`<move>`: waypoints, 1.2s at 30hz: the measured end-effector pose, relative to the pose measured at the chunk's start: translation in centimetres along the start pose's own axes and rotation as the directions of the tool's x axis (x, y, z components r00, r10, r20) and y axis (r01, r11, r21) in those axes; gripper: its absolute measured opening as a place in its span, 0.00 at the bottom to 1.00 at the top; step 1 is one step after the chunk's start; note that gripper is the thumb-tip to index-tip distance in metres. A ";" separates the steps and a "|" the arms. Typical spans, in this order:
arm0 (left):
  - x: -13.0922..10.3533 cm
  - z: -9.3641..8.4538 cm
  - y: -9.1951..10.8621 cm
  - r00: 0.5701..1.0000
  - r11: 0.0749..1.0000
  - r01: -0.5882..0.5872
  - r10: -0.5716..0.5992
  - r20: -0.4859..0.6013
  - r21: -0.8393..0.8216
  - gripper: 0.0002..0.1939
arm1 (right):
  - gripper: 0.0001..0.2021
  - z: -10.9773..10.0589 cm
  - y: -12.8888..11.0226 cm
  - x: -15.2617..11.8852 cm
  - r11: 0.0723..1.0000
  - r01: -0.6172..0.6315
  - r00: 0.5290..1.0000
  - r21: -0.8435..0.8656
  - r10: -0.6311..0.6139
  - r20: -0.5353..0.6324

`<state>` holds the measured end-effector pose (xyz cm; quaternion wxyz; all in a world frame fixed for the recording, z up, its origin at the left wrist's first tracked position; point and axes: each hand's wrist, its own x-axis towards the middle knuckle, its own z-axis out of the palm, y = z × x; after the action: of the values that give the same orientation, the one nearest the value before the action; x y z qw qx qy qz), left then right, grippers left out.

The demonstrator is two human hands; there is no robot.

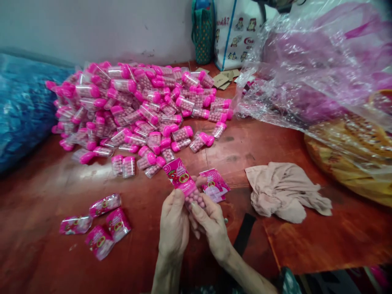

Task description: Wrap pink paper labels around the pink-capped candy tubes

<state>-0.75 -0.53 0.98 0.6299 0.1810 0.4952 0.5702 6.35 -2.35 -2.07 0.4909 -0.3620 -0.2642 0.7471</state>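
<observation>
Near the middle of the table, both my hands are closed around one small candy bottle (196,199) filled with round pink candies. A pink printed sleeve (177,174) covers its upper part and extends past it, flat at the far end. My left hand (175,222) pinches the sleeve where it meets the bottle. The bottle's lower part is in my right hand (211,222), thumb on top. Just behind my right hand lie more flat pink sleeves (214,184). To the left rest several sleeved bottles (105,205).
A large heap of unsleeved candy bottles (137,102) with pink caps spreads across the back. A blue plastic bag (24,110) bulges at the left. On the right are a crumpled beige cloth (284,192), a transparent plastic bag (275,77) and a yellow round tray (346,171).
</observation>
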 end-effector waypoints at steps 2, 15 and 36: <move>0.2 0.0 -0.1 1.000 0.999 -0.017 0.017 -0.015 0.037 0.14 | 0.12 0.1 0.2 0.0 1.000 0.012 1.000 -0.027 -0.013 -0.023; -0.5 -0.1 -1.7 0.997 0.991 -0.018 0.006 0.083 0.135 0.17 | 0.13 0.7 -0.4 -1.0 0.932 0.160 0.956 -0.324 -0.228 -0.183; -0.2 -1.1 -2.0 0.931 0.961 0.133 -0.205 0.301 0.241 0.10 | 0.09 -2.7 -5.7 0.8 0.787 0.185 0.952 -0.588 -0.293 -0.093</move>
<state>-0.56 -1.68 -0.97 0.7261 0.2959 0.4580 0.4188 11.42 0.71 0.38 0.4718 -0.5217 -0.4751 0.5287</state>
